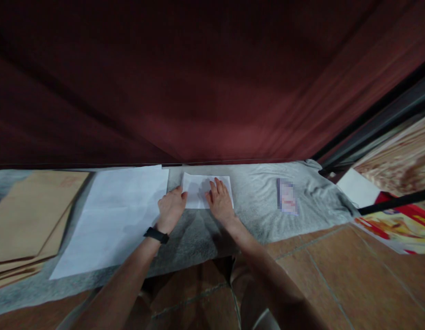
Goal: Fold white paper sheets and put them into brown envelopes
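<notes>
Dark red curtain fabric (212, 82) fills the background above a grey cloth (260, 201) spread over a reddish-brown tiled floor (336, 275).

On the grey cloth, near its far edge, lies one small folded sheet of white paper (198, 189), rectangular, with faint creases and its long side running left to right. The left hand (171, 208), with a black band (156, 235) on its wrist, rests at the paper's left edge, fingers curled and knuckles up; whether it pinches the edge or only presses against it cannot be told. The right hand (220, 201) lies flat and open on the right half of the paper, fingers spread and pointing away, pressing it down rather than gripping it.

Just left of the folded sheet, touching or nearly touching it, lies a stack of large white paper sheets (112, 220); the count is unclear. Further left is a pile of several brown paper envelopes (30, 220). To the right, well apart from the hands, one small blurred card (287, 196) lies on the cloth. At the far right edge, colourful printed red and yellow material (401, 224) lies on the floor.
</notes>
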`<state>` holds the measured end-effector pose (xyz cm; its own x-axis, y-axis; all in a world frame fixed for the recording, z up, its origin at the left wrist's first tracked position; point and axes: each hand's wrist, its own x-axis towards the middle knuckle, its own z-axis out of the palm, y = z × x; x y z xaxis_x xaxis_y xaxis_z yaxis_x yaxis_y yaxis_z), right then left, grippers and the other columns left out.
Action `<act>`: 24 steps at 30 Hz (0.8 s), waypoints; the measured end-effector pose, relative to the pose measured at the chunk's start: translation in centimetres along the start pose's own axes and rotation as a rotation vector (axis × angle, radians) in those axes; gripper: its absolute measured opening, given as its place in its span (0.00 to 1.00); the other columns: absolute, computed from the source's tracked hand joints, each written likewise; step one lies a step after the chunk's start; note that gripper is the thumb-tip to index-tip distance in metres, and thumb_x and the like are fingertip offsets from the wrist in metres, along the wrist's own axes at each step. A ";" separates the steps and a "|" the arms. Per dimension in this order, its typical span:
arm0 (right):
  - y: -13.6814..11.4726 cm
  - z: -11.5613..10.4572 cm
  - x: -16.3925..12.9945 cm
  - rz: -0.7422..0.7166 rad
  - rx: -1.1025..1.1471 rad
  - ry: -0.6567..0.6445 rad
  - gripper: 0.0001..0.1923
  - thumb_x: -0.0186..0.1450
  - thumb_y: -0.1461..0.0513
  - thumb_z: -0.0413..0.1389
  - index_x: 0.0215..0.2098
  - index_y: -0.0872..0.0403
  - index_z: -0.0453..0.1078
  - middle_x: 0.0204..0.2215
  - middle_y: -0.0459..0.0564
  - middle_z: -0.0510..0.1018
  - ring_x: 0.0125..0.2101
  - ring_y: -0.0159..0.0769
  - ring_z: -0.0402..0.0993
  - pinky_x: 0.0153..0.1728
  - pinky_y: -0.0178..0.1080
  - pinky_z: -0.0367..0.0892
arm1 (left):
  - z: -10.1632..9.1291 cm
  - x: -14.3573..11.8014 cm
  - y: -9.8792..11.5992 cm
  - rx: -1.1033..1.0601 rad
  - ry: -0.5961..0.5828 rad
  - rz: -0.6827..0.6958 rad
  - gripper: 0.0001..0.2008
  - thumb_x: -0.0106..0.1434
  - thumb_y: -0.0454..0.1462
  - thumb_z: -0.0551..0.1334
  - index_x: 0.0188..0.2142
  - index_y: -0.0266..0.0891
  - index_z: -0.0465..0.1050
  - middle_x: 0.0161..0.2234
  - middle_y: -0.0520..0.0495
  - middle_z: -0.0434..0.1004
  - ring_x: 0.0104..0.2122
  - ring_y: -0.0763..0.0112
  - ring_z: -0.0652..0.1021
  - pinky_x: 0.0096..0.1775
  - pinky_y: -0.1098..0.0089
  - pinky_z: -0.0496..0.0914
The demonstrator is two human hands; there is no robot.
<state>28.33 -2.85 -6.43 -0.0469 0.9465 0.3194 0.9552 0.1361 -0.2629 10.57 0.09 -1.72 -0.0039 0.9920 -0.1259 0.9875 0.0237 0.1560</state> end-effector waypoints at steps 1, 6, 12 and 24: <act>-0.3 0.3 -0.2 -0.004 -0.002 -0.012 0.26 0.75 0.57 0.47 0.67 0.60 0.59 0.68 0.62 0.60 0.68 0.48 0.53 0.65 0.50 0.56 | 0.0 0.0 0.0 0.001 0.002 0.002 0.19 0.71 0.44 0.49 0.50 0.39 0.73 0.41 0.37 0.82 0.44 0.51 0.82 0.42 0.60 0.73; -0.5 1.5 -1.2 0.004 -0.039 -0.036 0.28 0.75 0.55 0.46 0.69 0.60 0.57 0.69 0.61 0.59 0.69 0.48 0.53 0.67 0.52 0.52 | -0.3 -0.2 0.1 0.006 0.002 0.001 0.18 0.71 0.44 0.50 0.50 0.38 0.72 0.40 0.36 0.82 0.43 0.51 0.82 0.41 0.60 0.73; -0.6 1.8 -1.3 0.009 -0.062 -0.024 0.28 0.76 0.54 0.45 0.69 0.60 0.57 0.69 0.60 0.59 0.69 0.48 0.52 0.67 0.52 0.52 | 0.5 -0.7 0.3 0.015 0.238 0.090 0.20 0.70 0.40 0.50 0.55 0.32 0.68 0.44 0.32 0.80 0.46 0.49 0.80 0.46 0.56 0.72; -0.7 1.6 -1.3 0.023 -0.078 -0.066 0.26 0.76 0.58 0.44 0.69 0.59 0.57 0.70 0.58 0.56 0.69 0.45 0.52 0.68 0.50 0.50 | 5.6 -0.3 2.3 -0.041 0.181 0.436 0.28 0.74 0.44 0.42 0.69 0.38 0.56 0.71 0.43 0.53 0.71 0.56 0.52 0.69 0.52 0.47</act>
<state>27.27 -3.75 -8.13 -0.0417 0.9666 0.2531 0.9760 0.0936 -0.1967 13.74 -0.82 -6.76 0.3785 0.9162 0.1317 0.8961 -0.3983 0.1956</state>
